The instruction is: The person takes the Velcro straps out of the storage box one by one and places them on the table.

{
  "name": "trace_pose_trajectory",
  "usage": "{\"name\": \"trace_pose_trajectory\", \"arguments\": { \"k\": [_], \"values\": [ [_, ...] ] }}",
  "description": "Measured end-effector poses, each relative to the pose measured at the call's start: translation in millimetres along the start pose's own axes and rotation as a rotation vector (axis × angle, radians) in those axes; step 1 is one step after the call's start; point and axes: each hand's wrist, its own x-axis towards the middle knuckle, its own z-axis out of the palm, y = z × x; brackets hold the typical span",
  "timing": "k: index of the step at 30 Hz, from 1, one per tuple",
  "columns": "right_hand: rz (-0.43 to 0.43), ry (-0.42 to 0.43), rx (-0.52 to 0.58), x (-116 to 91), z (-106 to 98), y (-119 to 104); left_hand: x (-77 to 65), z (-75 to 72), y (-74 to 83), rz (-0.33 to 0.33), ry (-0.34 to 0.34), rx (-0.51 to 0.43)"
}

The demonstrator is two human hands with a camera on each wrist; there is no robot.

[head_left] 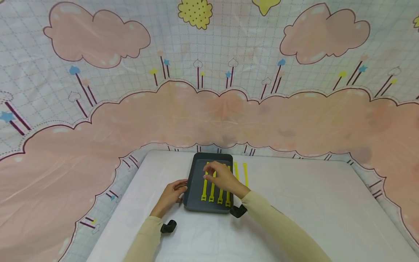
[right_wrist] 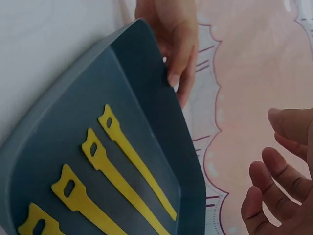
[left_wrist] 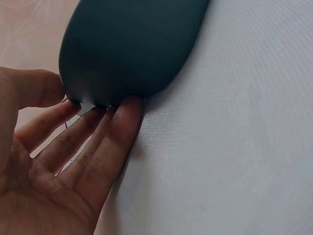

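A dark grey-blue tray (head_left: 209, 208) lies on the white table. Several yellow hook-and-loop cable ties (right_wrist: 137, 164) lie side by side in it, their slotted heads toward the near end. At the tray's left side is my left hand (head_left: 171, 196), its extended fingers (left_wrist: 129, 115) touching the outer wall and the thumb by the rim. My right hand (head_left: 224, 178) hovers over the tray with loosely bent fingers and nothing between them. It hides part of the ties in the head view.
Two more yellow cable ties (head_left: 246, 174) lie on the table (head_left: 294, 203) just right of the tray. A patterned cloth (head_left: 222, 120) with clouds hangs behind and around the table. Each wrist carries a black camera mount (head_left: 168, 226).
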Motion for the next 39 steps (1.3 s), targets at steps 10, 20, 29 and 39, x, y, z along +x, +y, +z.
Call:
{"name": "trace_pose_trajectory", "arguments": {
  "k": [10,20,29,39],
  "values": [
    [-0.047,-0.128,-0.267,10.2,4.2,-2.0,0.3,0.4,-1.0,0.013,-0.004,-0.016],
    [-0.21,-0.186,-0.559,21.5,9.4,2.9,0.2,-0.5,-1.4,0.023,-0.009,-0.011],
    [-0.247,-0.257,-0.711,28.6,13.8,8.6,-0.2,1.0,-3.0,0.0,0.0,-0.004],
    [-0.187,-0.354,-0.852,37.9,20.8,14.5,-0.5,0.1,-1.3,0.006,-0.006,0.01]
  ]
}}
